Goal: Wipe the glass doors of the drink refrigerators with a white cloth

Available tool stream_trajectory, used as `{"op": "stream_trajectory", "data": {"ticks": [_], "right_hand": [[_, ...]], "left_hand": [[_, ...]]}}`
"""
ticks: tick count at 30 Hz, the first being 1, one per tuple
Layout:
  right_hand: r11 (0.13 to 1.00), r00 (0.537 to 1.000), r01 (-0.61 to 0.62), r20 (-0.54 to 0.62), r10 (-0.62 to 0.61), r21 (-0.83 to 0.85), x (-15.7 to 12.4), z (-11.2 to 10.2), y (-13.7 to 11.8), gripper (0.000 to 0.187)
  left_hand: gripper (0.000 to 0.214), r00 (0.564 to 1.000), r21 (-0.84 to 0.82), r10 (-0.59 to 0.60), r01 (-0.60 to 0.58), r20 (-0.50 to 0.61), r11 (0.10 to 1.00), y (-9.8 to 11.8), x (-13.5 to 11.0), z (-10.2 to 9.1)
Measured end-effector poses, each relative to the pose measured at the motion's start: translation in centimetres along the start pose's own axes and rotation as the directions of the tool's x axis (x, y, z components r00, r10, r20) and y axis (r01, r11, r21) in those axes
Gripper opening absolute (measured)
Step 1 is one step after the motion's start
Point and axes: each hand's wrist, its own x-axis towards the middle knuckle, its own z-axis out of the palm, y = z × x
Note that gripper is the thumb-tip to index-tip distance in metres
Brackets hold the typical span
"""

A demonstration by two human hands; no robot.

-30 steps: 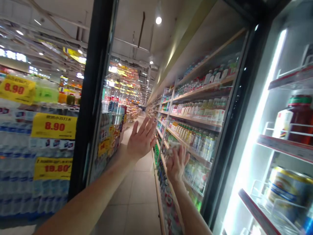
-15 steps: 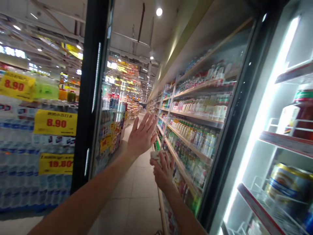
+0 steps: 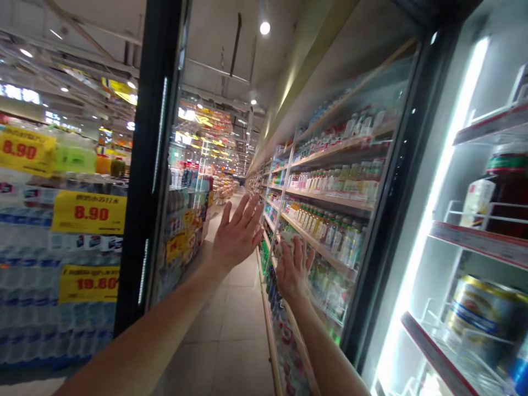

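I stand at an open glass fridge door [image 3: 223, 99] with a black frame [image 3: 150, 165]. My left hand [image 3: 237, 236] lies flat on the glass at mid height, fingers spread, holding nothing. Just right of it and slightly lower, my right hand [image 3: 293, 269] presses a small white cloth [image 3: 287, 238] against the same glass, fingers stretched upward over it. Most of the cloth is hidden under the fingers. Through the glass I see the shop aisle and shelves of bottles [image 3: 330, 231].
The lit fridge interior is at the right, with a dark red-capped bottle [image 3: 505, 190] on a wire shelf and tins [image 3: 487, 316] below. A bright light strip [image 3: 437, 181] runs down the door post. Stacked water packs with yellow price signs [image 3: 88, 212] stand left.
My right hand slid left and down across the glass with the cloth, then back up to the right. My left hand stayed flat in nearly the same spot.
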Motion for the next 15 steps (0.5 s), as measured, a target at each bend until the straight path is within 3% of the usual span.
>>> {"op": "stream_trajectory", "data": {"ticks": [1,3,6,8,11,13,15], "right_hand": [[0.999,0.999,-0.037,-0.027,0.036,-0.008,0.4,-0.1,0.9,0.05],[0.975,0.969,-0.221,-0.116,0.218,-0.013,1.7,-0.3,3.3,0.049],[0.88,0.86,-0.476,-0.204,0.467,0.008,4.2,-0.7,5.3,0.051],[0.904,0.889,-0.427,-0.187,0.418,-0.006,5.4,-0.6,4.6,0.051],[0.988,0.981,-0.152,-0.124,0.147,-0.025,5.9,-0.3,2.1,0.049],[1.0,0.994,-0.014,-0.106,0.012,-0.021,5.8,0.0,1.3,0.047],[1.0,0.992,-0.002,-0.124,0.0,-0.018,5.9,-0.1,2.2,0.045]], "left_hand": [[0.058,1.0,0.002,0.0,0.0,0.0,1.0,0.0,0.0,0.0],[0.058,1.0,0.006,0.004,-0.004,-0.007,1.0,0.0,-0.1,0.0],[0.059,1.0,0.006,0.006,-0.006,-0.02,1.0,0.1,-0.1,0.1],[0.061,1.0,-0.001,-0.001,0.001,-0.02,1.0,0.1,-0.1,0.1],[0.061,1.0,-0.001,0.0,0.0,-0.028,1.0,0.1,0.0,0.1],[0.06,0.999,0.002,0.007,-0.007,-0.036,1.0,0.1,0.0,0.1],[0.059,0.999,0.009,0.013,-0.012,-0.043,1.0,0.1,0.0,0.0]]}}
